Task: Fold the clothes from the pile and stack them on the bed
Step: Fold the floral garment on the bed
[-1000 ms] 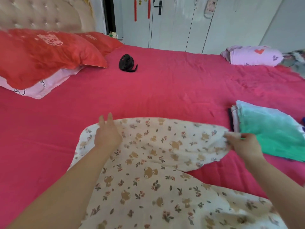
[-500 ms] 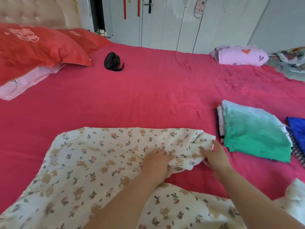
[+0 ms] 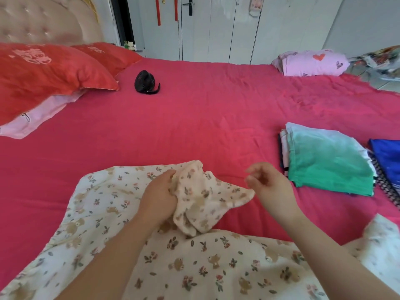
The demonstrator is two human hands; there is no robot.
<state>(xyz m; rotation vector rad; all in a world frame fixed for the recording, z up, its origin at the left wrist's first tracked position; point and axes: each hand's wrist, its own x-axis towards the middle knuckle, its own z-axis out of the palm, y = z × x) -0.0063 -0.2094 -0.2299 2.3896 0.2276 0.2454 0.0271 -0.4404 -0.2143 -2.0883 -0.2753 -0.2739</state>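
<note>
At lower centre, the left hand (image 3: 159,199) gripped a bunched floral garment (image 3: 203,198); the right hand (image 3: 271,187) hovered beside it, fingers loosely curled, empty.

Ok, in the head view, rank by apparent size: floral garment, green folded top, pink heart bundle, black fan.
Largest: floral garment, nearest the camera
green folded top
pink heart bundle, farther off, so unsure against the top
black fan

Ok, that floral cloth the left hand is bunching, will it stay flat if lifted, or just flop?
Probably floppy: the cloth crumples into soft folds where the left hand grips it, so it would likely droop from that hold. It looks thin and light, lying in shallow wrinkles on the bed. Pushed, it would likely bunch rather than slide whole.
</note>
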